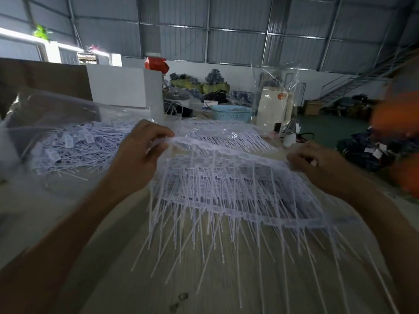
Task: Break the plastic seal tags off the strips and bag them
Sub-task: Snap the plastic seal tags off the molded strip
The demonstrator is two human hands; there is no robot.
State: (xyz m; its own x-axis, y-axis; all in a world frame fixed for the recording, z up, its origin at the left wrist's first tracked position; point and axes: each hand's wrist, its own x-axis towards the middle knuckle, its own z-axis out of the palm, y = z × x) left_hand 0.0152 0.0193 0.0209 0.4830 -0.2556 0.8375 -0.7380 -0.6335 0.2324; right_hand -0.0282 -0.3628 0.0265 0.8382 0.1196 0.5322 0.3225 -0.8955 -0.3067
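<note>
Left hand (141, 152) and right hand (317, 164), fingers curled, pinching opposite ends of the top white plastic strip of seal tags (226, 150), lifted above the stack on the pale wooden table (204, 279). Best gripped close to the spine, twisted sharply, loosened tags dropped onto the loose white pile (74, 148) in the clear plastic bag (52, 105) at left.

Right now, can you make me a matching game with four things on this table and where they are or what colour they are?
Things:
1. top strip
2. loose tags
3. basket
4. red box

Places or colours:
A. pale blue, at the far end of the table
B. on top of the white box
C. held between the left hand and right hand
D. heaped on the left in clear plastic

Pairs: 1-C, 2-D, 3-A, 4-B
</note>
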